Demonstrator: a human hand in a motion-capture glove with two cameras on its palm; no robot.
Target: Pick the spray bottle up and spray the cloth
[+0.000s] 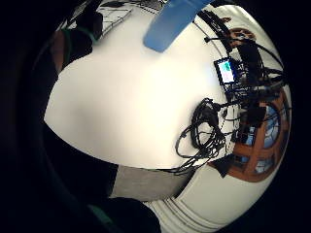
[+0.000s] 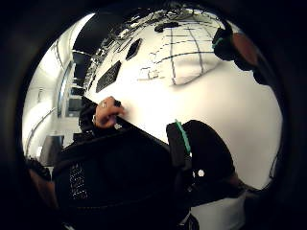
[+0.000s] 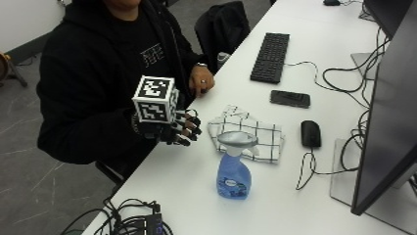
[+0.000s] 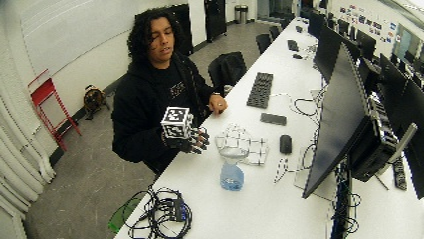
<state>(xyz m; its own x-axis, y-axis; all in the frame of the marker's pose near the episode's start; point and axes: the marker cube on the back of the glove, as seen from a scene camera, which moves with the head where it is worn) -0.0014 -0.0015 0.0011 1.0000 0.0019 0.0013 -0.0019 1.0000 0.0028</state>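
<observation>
1. Grip first: my gloved right hand point(image 3: 174, 128) hangs at the near edge of the tabletop point(image 3: 196, 191), fingers loosely curled and grasping nothing, well short of the bottle.
2. Just past the hand stands the spray bottle point(image 3: 233, 166), upright on the tabletop, its grey trigger head overlapping the near edge of the cloth as I see it from outside. In the little-finger palm view the blue body point(image 1: 172, 22) shows at the rim, so my palm is not yet on it.
3. I judge the bottle moderately heavy: blue liquid appears to fill much of the body. The plastic looks smooth and likely slippery, stiff enough not to crush.
4. I would take it at the narrow neck under the grey head, where a finger can reach the trigger; grasping the wide body would leave the trigger out of reach.
5. The checked cloth point(image 3: 254, 137) lies crumpled beside it, soft and light; spray may shift it little.
6. A round label sits low on the bottle, but I cannot read its writing.
7. Farther out lie a mouse point(image 3: 311, 133), a phone point(image 3: 290, 98) and a keyboard point(image 3: 271, 56); the bare left hand point(image 3: 201, 83) rests at the tabletop edge.
</observation>
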